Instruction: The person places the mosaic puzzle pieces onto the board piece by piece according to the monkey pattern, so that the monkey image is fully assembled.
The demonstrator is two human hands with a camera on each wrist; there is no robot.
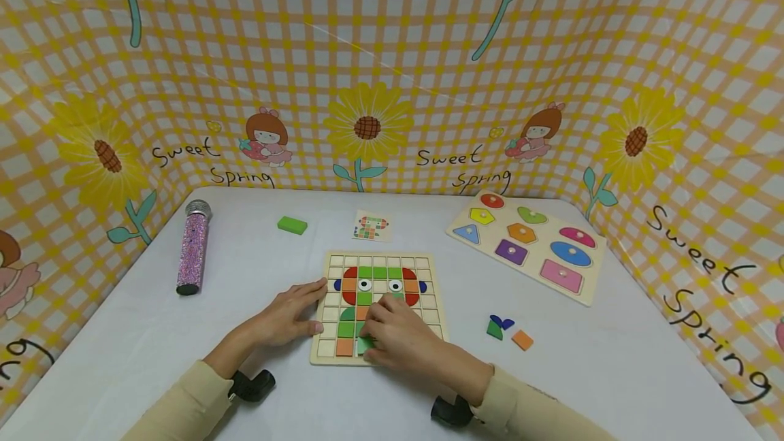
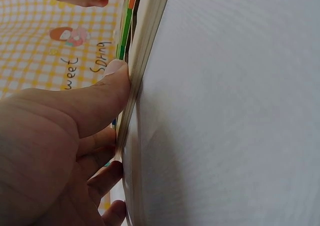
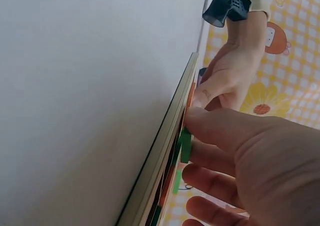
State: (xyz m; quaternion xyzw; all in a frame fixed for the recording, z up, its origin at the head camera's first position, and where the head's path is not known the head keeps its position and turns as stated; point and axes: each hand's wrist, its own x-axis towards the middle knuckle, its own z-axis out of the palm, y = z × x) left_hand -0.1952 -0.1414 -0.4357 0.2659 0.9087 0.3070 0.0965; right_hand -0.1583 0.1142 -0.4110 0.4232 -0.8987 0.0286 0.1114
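Observation:
The wooden grid board (image 1: pixel 318 352) lies flat on the table, with a figure of coloured tiles set in its cells. My left hand (image 1: pixel 282 315) rests at the board's left edge; its thumb and fingertips touch the side. Over the lower middle cells, my right hand (image 1: pixel 401 335) pinches a green tile (image 3: pixel 186 145) between thumb and fingers, close over the board. Part of the tile pattern is hidden under this hand. Loose dark blue and green pieces (image 1: pixel 495 330) and an orange square tile (image 1: pixel 523 339) lie to the right of the board.
Behind the board lie a pattern card (image 1: pixel 371 226) and a green block (image 1: pixel 292 225). A glittery microphone (image 1: pixel 193 250) lies at the left. At the back right is a shape puzzle board (image 1: pixel 533 260) with knobbed pieces. Checked cloth walls surround the table.

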